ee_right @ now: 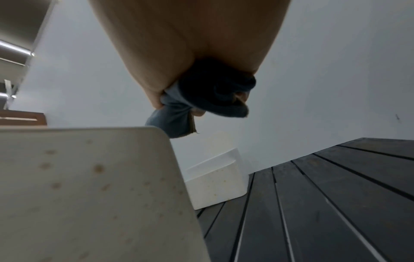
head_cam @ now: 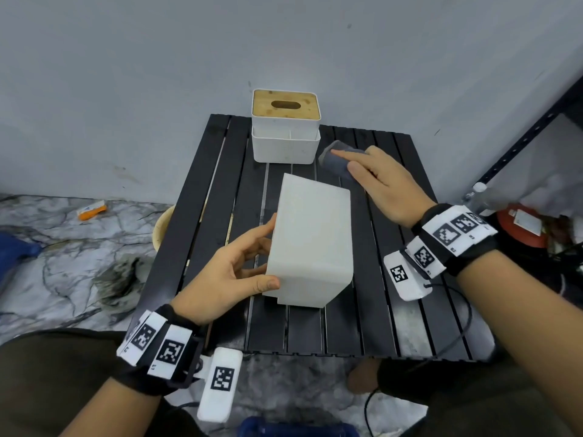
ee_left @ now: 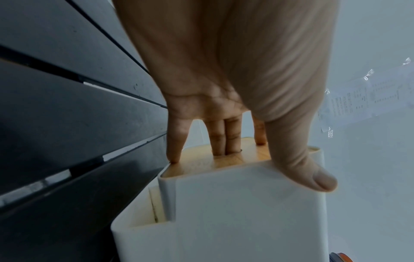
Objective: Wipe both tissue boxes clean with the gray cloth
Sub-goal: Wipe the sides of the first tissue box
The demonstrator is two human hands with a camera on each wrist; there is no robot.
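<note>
While our left hand (head_cam: 235,272) holds the near tissue box (head_cam: 310,244) tipped on its side in the middle of the desk (head_cam: 388,316), only a thumb on the white wall and fingertips (ee_left: 218,141) on the wooden lid steady it — a light hold, so we judge a firm wipe could push the box over or slide it along the slats. Our right hand (head_cam: 383,181) grips the bunched gray cloth (head_cam: 336,160) just right of the far tissue box (head_cam: 285,127), which stands upright at the desk's back edge; a loose tail of cloth hangs down and could snag that box's corner as we swing across. Brown specks dot the near box's white face (ee_right: 89,186), and light strokes might leave them behind.

Our right fingers are mostly buried in the cloth. From the head view the near box's lid is turned away. Whether its underside is dirty we cannot tell.
</note>
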